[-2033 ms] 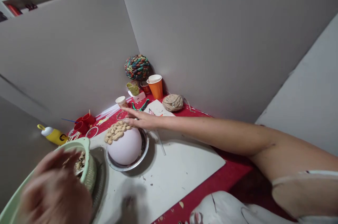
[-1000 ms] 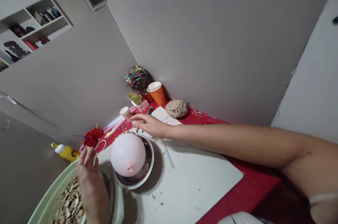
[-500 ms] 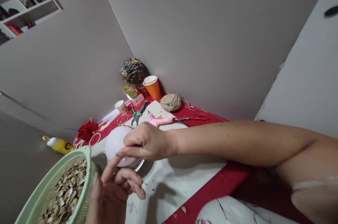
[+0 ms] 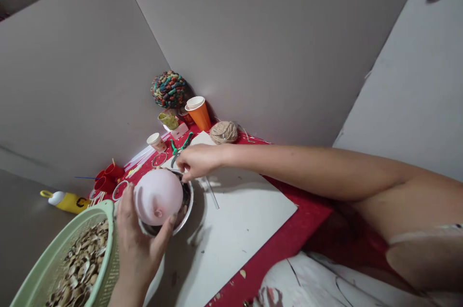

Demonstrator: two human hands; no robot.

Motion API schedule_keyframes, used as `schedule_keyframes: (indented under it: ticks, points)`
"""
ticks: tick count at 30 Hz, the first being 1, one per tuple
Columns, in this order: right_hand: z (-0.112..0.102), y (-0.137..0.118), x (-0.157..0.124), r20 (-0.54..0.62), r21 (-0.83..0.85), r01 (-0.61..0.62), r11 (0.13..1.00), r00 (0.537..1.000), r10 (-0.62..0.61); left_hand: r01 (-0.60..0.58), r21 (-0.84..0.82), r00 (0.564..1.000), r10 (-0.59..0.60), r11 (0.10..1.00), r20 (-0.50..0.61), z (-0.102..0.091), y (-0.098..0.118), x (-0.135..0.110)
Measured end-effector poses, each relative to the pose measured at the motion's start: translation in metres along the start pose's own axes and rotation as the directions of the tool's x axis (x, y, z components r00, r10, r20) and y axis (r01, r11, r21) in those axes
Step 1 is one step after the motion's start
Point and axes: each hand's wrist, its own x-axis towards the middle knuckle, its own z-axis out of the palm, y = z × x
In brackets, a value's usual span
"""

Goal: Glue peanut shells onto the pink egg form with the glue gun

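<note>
While your left hand [image 4: 139, 244] wraps the near side of the pink balloon [image 4: 157, 191], thumb on one flank and fingers spread wide round the other, you are, as I read it, steadying and turning the balloon in its seat. It sits in the metal bowl [image 4: 188, 201] just beyond your left palm. Its knot [image 4: 158, 212] faces back toward you, just above your left palm. The balloon is close to round, so its long axis is faint: it runs from the knot at your left hand away to the far end under your right hand [image 4: 195, 161].

Your right hand reaches across to that far end, fingertips bunched narrow at the bowl's far rim. I cannot tell whether they pinch anything. Whatever you do next calls for a light grip, so that the balloon neither rolls out nor gets squeezed.

To the left of your left wrist stands the green basket [image 4: 104, 210] full of shells. Under the bowl, on your right hand's side, lies the white board [image 4: 246, 215]. Beyond your right hand are the pliers [image 4: 181, 145], the orange cup [image 4: 198, 113] and the twine ball [image 4: 223, 132].
</note>
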Motion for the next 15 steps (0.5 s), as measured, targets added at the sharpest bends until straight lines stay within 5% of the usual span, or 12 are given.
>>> schedule_keyframes:
  ticks: [4,15]
  points:
    - [0.02,0.001,-0.003,0.105,-0.07,-0.032,0.997,0.994,0.039,-0.154,0.205,0.986,0.137,0.966,0.096,0.015,-0.026,0.002]
    - [0.031,0.003,-0.002,-0.006,0.054,-0.109,0.993,0.994,0.11,-0.126,0.158,0.99,0.115,0.979,0.079,0.019,-0.031,-0.001]
